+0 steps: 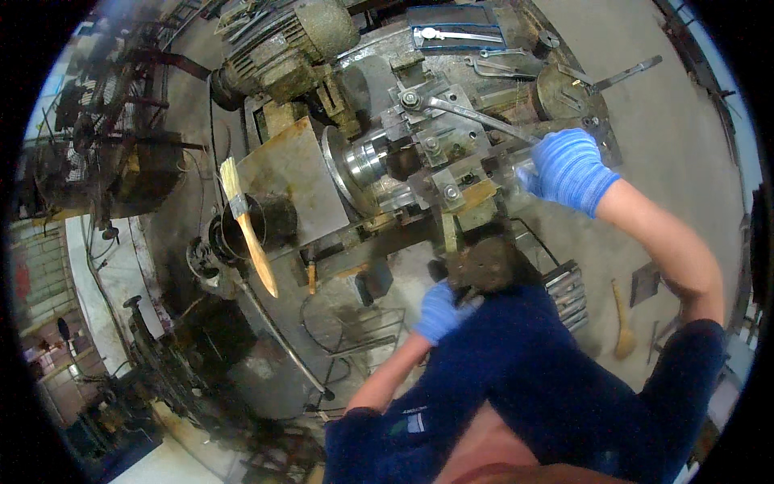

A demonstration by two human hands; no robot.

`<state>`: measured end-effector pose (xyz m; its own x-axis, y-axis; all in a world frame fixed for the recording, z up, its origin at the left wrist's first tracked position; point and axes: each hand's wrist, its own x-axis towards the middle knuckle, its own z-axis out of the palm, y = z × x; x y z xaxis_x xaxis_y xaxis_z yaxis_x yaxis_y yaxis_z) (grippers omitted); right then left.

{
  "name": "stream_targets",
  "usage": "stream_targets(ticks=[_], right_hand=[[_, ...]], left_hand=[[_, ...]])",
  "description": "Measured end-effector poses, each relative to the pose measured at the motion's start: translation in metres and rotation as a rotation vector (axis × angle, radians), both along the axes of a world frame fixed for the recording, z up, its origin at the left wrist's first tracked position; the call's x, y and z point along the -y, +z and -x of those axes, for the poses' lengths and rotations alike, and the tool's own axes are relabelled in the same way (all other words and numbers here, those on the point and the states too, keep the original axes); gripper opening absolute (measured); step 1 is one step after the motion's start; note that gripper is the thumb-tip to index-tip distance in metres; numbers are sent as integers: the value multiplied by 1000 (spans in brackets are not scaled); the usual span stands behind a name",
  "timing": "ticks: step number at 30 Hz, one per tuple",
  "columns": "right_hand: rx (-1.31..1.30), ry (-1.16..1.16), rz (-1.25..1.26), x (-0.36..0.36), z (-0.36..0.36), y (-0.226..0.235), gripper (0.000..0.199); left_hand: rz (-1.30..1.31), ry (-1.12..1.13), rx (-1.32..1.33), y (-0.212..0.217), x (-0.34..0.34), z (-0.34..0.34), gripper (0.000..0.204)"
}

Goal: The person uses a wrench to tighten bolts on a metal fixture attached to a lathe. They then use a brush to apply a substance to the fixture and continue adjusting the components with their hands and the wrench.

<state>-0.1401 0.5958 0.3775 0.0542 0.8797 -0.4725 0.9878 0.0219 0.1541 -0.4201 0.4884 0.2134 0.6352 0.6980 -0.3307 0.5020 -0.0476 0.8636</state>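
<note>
My right hand (571,168), in a blue knit glove, is closed around the end of a long steel wrench (484,119). The wrench's other end sits on a nut (411,99) at the far left of the lathe's tool post (458,127). Other bolts stand up from the block nearer to me. A shiny round metal part (368,161) shows at the chuck, left of the tool post. My left hand (439,313), also in a blue glove, is low by my waist, beside the dark carriage front (486,264). Its fingers are blurred and partly hidden, so their grip is unclear.
A paintbrush (250,230) lies left of a flat metal cover (294,177). At the back are a motor (282,48), a caliper (459,35) in a blue tray and loose wrenches (504,66). A long lever (282,339) slopes down at left. A wooden-handled tool (622,323) lies at right.
</note>
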Motion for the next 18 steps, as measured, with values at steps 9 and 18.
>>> stream_targets(ticks=[9, 18], right_hand=[[-44, 79, -238, 17, -21, -31, 57], [53, 289, -258, -38, -76, -38, 55]], left_hand=[[1, 48, -8, -11, 15, 2, 40], [-260, -31, 14, -7, 9, 3, 29]])
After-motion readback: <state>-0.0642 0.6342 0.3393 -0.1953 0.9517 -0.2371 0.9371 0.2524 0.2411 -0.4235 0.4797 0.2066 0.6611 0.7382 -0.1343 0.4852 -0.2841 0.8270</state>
